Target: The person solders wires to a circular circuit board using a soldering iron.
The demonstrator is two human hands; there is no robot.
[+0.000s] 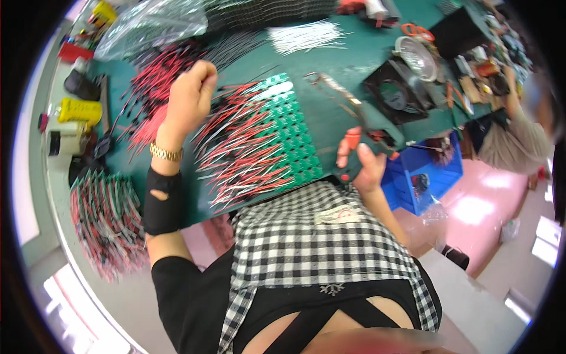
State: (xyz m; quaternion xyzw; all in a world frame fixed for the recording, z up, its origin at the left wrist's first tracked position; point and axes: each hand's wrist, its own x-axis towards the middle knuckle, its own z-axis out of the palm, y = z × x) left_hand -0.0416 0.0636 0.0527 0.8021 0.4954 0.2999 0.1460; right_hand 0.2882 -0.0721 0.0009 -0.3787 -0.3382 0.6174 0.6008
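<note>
My left hand (191,95) is closed in a fist over the far left of the green bench, above a heap of red and black wires (154,78); whatever its fingers hold, if anything, is hidden. My right hand (367,168) grips a green soldering gun (377,121) with orange parts, its thin metal nose pointing to the far left. Between my hands lies a panel of green circuit boards (299,135). Rows of red, black and white wires (244,147) fan out leftward from it and cover its left part.
White wires (306,36) and black wires (233,48) lie farther back. A black fan box (398,91) stands right of the soldering gun. Finished wired boards (106,218) hang at the left edge. A blue crate (421,174) and another person (513,141) are at right.
</note>
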